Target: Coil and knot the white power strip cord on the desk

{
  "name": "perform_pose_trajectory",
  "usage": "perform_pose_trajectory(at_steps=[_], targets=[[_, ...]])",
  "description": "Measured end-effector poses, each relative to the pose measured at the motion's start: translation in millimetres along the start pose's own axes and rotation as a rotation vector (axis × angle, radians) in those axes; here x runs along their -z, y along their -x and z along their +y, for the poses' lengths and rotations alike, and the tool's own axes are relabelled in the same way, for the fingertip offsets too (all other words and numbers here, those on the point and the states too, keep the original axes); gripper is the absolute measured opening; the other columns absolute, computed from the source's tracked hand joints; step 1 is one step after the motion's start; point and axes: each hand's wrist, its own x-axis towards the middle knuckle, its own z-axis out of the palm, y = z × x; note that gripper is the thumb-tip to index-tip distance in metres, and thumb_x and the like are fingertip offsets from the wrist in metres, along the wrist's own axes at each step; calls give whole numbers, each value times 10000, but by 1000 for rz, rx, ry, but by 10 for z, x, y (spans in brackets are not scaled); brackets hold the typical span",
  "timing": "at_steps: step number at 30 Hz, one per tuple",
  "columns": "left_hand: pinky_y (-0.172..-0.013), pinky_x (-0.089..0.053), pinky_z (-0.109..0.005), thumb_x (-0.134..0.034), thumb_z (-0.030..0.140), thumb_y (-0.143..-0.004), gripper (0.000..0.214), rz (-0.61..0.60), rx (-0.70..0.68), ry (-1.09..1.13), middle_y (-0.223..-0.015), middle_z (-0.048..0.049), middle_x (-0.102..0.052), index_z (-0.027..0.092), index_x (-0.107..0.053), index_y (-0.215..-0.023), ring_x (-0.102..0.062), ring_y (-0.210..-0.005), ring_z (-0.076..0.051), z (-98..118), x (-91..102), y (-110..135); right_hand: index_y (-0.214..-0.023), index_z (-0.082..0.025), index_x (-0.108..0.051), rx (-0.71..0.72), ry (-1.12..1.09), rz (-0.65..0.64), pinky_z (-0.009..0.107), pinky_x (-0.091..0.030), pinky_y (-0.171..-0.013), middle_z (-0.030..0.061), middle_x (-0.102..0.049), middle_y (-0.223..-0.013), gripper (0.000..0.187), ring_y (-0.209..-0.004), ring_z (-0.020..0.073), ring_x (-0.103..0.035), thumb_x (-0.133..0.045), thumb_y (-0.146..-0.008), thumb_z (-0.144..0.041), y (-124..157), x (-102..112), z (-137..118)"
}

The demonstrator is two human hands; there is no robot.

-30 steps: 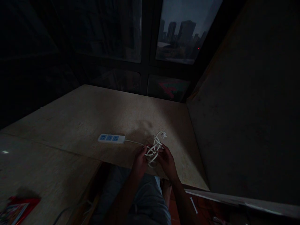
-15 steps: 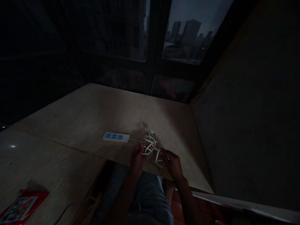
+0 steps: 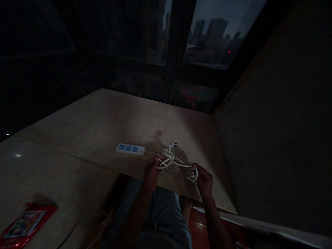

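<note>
A white power strip (image 3: 130,149) with blue socket faces lies on the tabletop, left of my hands. From its right end runs a white power cord (image 3: 169,157), looped and tangled between my hands. My left hand (image 3: 151,171) is closed on the tangle's left side. Farther right, my right hand (image 3: 204,180) pinches a length of the cord, with a small loop hanging from the fingers. The cord's plug (image 3: 173,144) sticks out above the tangle, its prongs pointing right.
A red packet (image 3: 28,221) lies at the lower left of the pale tabletop (image 3: 85,121). A grey cable (image 3: 75,230) crosses near the front edge. Dark windows (image 3: 215,38) stand behind the table, and a wall (image 3: 272,138) bounds it on the right.
My right hand has moved right, drawing a stretch of cord out of the tangle. The plug now points right with its prongs in view. My left hand has stayed nearly in place.
</note>
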Motion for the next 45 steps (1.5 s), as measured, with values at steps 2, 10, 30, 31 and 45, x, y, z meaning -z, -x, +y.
perform_pose_trajectory(at_steps=[2,10,30,31,45], targets=[[-759,-562,-353,-878,508,-537,538,-22,3,-5,-852,-90,-721,122,-658,-840,-703,-858,-249,-4,-29,13,-1013,-190,-761,-77,-39,-128,357,-572,-830,101,-729,-1039,313,-918,240,-709,-602,-859,-413,-38,-2,30],[-740,-559,-344,-909,435,-510,511,-36,74,87,-884,-71,-716,135,-642,-826,-688,-856,-229,-12,-105,53,-1105,-193,-705,-77,-144,-204,423,-509,-966,103,-698,-1132,319,-1059,233,-662,-513,-908,-355,-91,97,-266],[-800,-540,-357,-862,392,-610,422,-149,31,-8,-923,-99,-701,120,-665,-864,-678,-897,-241,-26,-34,3,-934,-171,-745,-182,-272,-414,349,-516,-822,83,-729,-934,346,-885,224,-674,-658,-796,-476,-285,-599,-636],[-805,-538,-359,-868,393,-598,429,-155,36,-10,-913,-96,-702,121,-660,-857,-679,-897,-243,-30,-34,-1,-910,-167,-744,-236,-325,-401,347,-516,-820,78,-732,-917,344,-877,224,-676,-671,-778,-477,-285,-611,-631],[-689,-513,-328,-863,446,-574,495,-66,-32,-119,-778,-82,-701,120,-635,-870,-680,-736,-226,40,-104,-61,-711,-130,-658,-485,-512,-439,186,-327,-501,-18,-566,-607,247,-530,73,-433,-731,-631,-352,-307,-554,-680]])
